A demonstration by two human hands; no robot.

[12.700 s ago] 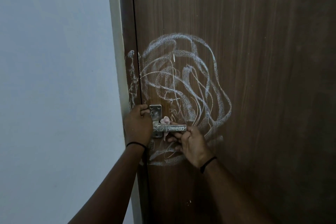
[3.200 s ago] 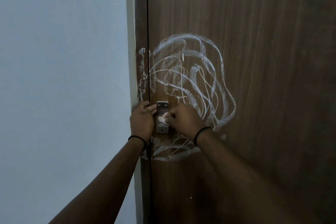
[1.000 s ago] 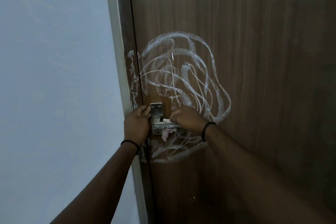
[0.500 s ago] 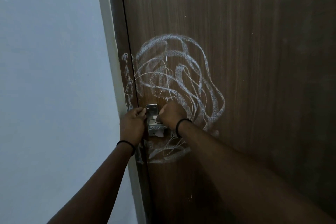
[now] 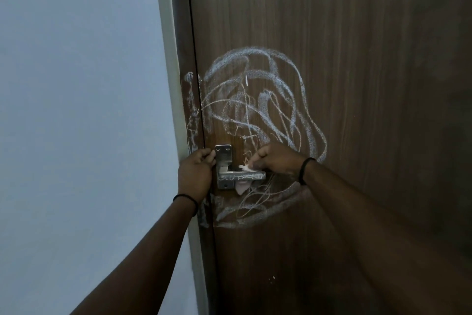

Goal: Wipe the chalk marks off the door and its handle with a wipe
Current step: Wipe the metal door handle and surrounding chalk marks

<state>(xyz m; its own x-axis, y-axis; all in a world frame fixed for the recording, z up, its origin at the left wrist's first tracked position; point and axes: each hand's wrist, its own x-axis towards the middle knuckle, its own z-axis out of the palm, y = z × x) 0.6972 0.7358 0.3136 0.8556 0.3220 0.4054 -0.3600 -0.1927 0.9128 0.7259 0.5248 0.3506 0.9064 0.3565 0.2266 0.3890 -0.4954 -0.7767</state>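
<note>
I was still on the handle (image 5: 241, 176) step: my right hand (image 5: 277, 158) pinched the wipe (image 5: 245, 167), my left hand (image 5: 195, 174) lay flat by the door (image 5: 357, 84) edge; next I judged the chalk marks (image 5: 258, 100) needed rubbing

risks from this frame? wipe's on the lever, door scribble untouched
1. The wipe is a small wad pinched in the right hand; the big chalk scribble may overload it and just smear.
2. The handle still shows chalk on its front face; wiping only the top likely leaves that.
3. Chalk on the door frame sits partly behind the left hand, so it could get missed.
</note>
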